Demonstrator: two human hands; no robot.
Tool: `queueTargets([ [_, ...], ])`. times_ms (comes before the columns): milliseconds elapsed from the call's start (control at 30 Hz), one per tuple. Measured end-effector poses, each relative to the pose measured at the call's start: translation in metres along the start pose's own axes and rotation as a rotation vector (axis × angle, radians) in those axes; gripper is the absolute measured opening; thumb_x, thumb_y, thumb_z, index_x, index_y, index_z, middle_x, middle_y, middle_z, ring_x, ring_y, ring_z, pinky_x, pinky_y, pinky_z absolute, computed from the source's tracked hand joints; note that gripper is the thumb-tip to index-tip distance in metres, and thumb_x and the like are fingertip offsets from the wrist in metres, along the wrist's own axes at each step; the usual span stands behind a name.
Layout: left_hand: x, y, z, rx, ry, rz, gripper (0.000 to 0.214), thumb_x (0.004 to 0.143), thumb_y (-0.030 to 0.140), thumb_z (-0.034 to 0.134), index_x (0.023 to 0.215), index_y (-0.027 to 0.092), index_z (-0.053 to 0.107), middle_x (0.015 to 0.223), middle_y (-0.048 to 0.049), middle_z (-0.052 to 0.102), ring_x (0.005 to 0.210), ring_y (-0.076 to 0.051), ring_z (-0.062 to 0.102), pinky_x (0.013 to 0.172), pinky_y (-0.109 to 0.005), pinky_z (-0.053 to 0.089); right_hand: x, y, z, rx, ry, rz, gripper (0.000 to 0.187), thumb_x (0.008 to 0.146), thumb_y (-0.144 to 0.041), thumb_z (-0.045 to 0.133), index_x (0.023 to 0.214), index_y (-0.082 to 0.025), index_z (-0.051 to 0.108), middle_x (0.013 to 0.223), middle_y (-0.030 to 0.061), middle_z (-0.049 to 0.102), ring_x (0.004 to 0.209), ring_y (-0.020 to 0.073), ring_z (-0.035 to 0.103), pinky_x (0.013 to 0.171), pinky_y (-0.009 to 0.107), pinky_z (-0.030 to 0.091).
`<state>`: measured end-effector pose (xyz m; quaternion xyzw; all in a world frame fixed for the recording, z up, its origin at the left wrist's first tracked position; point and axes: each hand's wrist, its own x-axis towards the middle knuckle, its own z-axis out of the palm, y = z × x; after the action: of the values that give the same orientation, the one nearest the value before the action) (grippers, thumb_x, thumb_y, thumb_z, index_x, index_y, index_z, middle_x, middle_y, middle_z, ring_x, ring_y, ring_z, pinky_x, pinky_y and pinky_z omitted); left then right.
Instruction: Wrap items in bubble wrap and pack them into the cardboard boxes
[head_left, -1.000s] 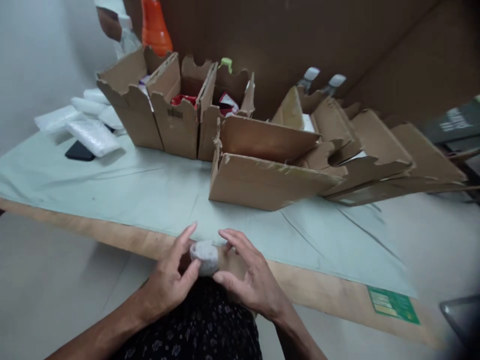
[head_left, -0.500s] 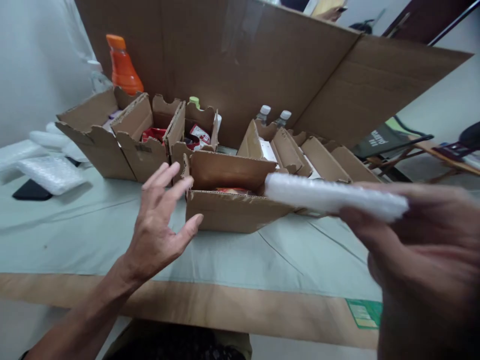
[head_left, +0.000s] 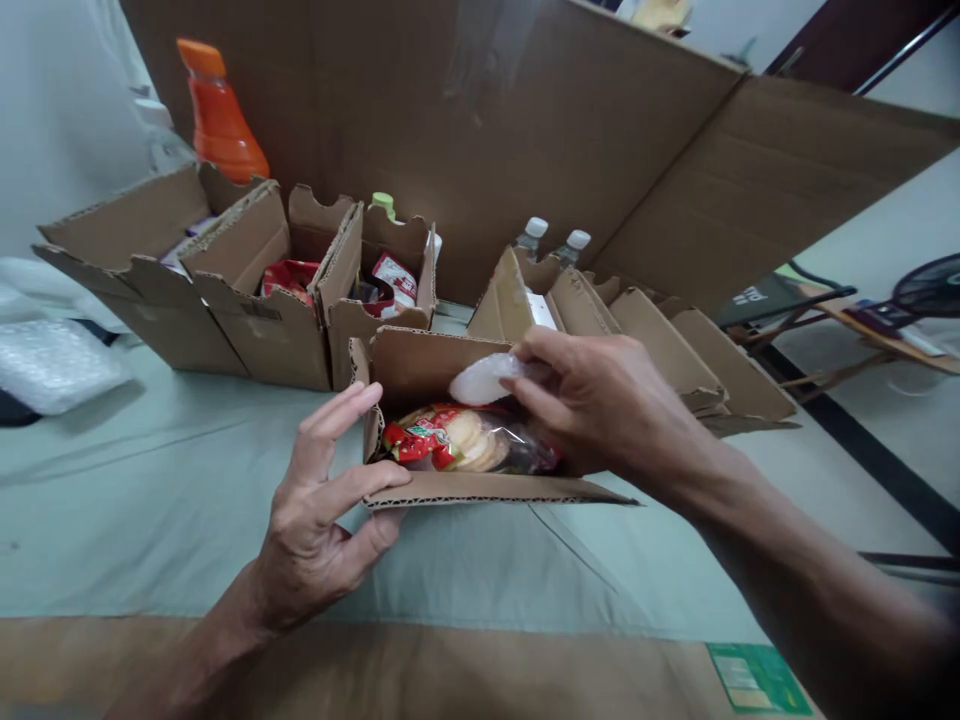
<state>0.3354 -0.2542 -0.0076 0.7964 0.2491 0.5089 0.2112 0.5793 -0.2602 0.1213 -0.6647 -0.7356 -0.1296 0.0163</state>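
Note:
In front of me an open cardboard box stands lengthwise on the cloth. My left hand grips its left front corner, thumb outside the front wall and a finger over the rim. Inside lies a clear and red packet of round biscuits. My right hand pinches a white bubble-wrapped piece, tilted over the box opening above the biscuits. The right fingers hide the far end of this piece.
Behind stand cardboard bins with packets on the left, and more bins on the right. An orange bottle stands at the back left. Bubble-wrapped bundles lie at left. A tall cardboard panel closes the back.
My right hand has carried the bubble-wrapped piece leftward to the box opening. My left hand, open beside the box before, now grips its corner. The front wall leans outward, showing the biscuits.

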Motion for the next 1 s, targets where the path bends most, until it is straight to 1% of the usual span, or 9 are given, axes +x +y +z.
queueTargets([
  [100,-0.001,-0.001,0.001,0.002,-0.011,-0.002,0.019,0.092,0.018,0.064,0.107,0.028,0.071,0.162,-0.0040,0.041,0.150,-0.034,0.040,0.117,-0.061,0.045,0.008,-0.019,-0.001,0.181,0.021,-0.148,0.005,0.092,-0.023,0.060,0.091,-0.021,0.065,0.069,-0.0031,0.065,0.056,0.0107,0.051,0.056,0.025,0.026],
  [300,0.002,-0.002,0.002,0.013,0.021,0.009,0.017,0.095,0.015,0.063,0.105,0.027,0.069,0.158,-0.0045,0.047,0.148,-0.031,0.043,0.118,-0.059,0.043,0.043,-0.042,0.031,0.239,-0.410,-0.377,0.018,0.088,-0.005,0.061,0.081,-0.020,0.069,0.069,-0.0028,0.068,0.057,0.0101,0.054,0.053,0.025,0.027],
  [433,0.004,-0.002,0.005,0.047,0.013,0.033,0.016,0.096,0.015,0.062,0.103,0.027,0.069,0.157,-0.0046,0.049,0.148,-0.030,0.045,0.118,-0.057,0.043,0.050,-0.040,0.038,0.386,-0.488,-0.483,0.017,0.095,-0.014,0.061,0.098,-0.023,0.074,0.087,-0.0010,0.077,0.071,0.0132,0.067,0.063,0.023,0.044],
  [500,0.003,-0.001,0.005,0.066,0.030,0.033,0.020,0.095,0.013,0.063,0.108,0.027,0.069,0.159,-0.0050,0.047,0.148,-0.030,0.044,0.118,-0.055,0.044,0.041,-0.032,0.027,0.426,-0.392,-0.448,0.020,0.096,-0.021,0.061,0.111,-0.024,0.074,0.101,0.0011,0.079,0.085,0.0169,0.072,0.073,0.026,0.052],
  [600,-0.004,-0.001,0.000,0.052,0.108,-0.030,0.050,0.092,0.014,0.068,0.138,0.029,0.058,0.165,-0.0080,0.040,0.150,-0.030,0.042,0.121,-0.055,0.042,0.001,-0.010,0.001,0.449,-0.087,-0.265,0.031,0.100,-0.029,0.058,0.128,-0.025,0.069,0.121,0.0028,0.077,0.104,0.0216,0.073,0.087,0.036,0.056],
  [700,-0.015,-0.005,-0.008,-0.037,0.187,-0.112,0.081,0.088,0.020,0.073,0.159,0.034,0.035,0.167,-0.0085,0.036,0.153,-0.033,0.037,0.122,-0.056,0.040,-0.066,0.017,-0.011,0.484,0.310,0.091,0.028,0.100,-0.040,0.059,0.121,-0.029,0.074,0.117,0.0026,0.078,0.106,0.0233,0.073,0.094,0.043,0.056],
  [800,-0.027,-0.016,-0.010,-0.101,0.167,-0.241,0.087,0.089,0.026,0.074,0.162,0.037,0.028,0.169,-0.0072,0.034,0.154,-0.033,0.035,0.122,-0.055,0.039,-0.127,0.031,0.019,0.651,0.665,0.552,0.021,0.094,-0.041,0.066,0.104,-0.025,0.077,0.098,0.0068,0.080,0.094,0.0251,0.075,0.092,0.047,0.058],
  [900,-0.032,-0.029,0.002,-0.187,0.061,-0.429,0.086,0.092,0.037,0.071,0.164,0.036,0.023,0.170,-0.0088,0.030,0.154,-0.033,0.034,0.123,-0.056,0.036,-0.148,0.024,0.072,0.827,0.473,0.553,0.039,0.088,-0.045,0.070,0.120,-0.022,0.070,0.115,0.0101,0.077,0.103,0.0277,0.073,0.087,0.046,0.059],
  [1000,-0.027,-0.037,0.019,-0.304,-0.041,-0.534,0.087,0.092,0.046,0.068,0.164,0.030,0.022,0.167,-0.0125,0.036,0.150,-0.034,0.040,0.124,-0.058,0.034,-0.130,0.007,0.112,0.995,0.339,0.459,0.048,0.089,-0.051,0.064,0.126,-0.020,0.064,0.122,0.0123,0.074,0.104,0.0277,0.070,0.085,0.043,0.058],
])
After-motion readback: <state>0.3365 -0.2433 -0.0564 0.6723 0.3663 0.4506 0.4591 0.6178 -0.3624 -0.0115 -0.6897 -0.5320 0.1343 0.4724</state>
